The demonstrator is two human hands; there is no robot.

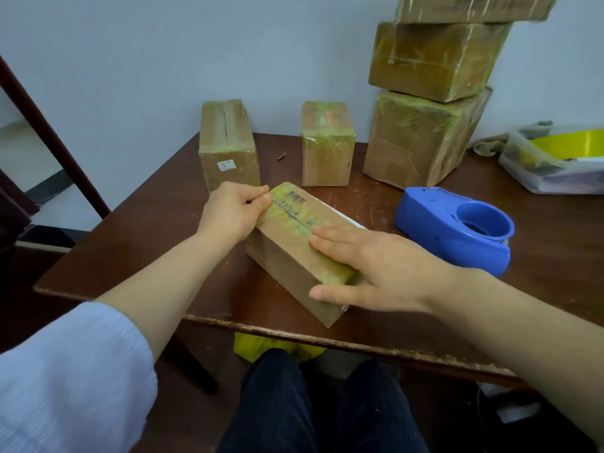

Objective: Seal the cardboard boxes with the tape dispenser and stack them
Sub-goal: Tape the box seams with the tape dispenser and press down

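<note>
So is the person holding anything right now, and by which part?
The long cardboard box: the left hand pinches its far end, the right hand presses flat on its near top. The tape dispenser lies unheld.

Plain pale grey-blue wall, dark brown wooden table with worn, chipped front edge, slanted dark wooden beam at left, pale floor behind it, soft even light

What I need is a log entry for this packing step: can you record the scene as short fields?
box: lies on table, top taped
left hand: pinches box's far end
right hand: presses flat on box top
tape dispenser: blue, on table right of box, untouched
stack: three taped boxes, back right
loose boxes: two upright at back
</note>
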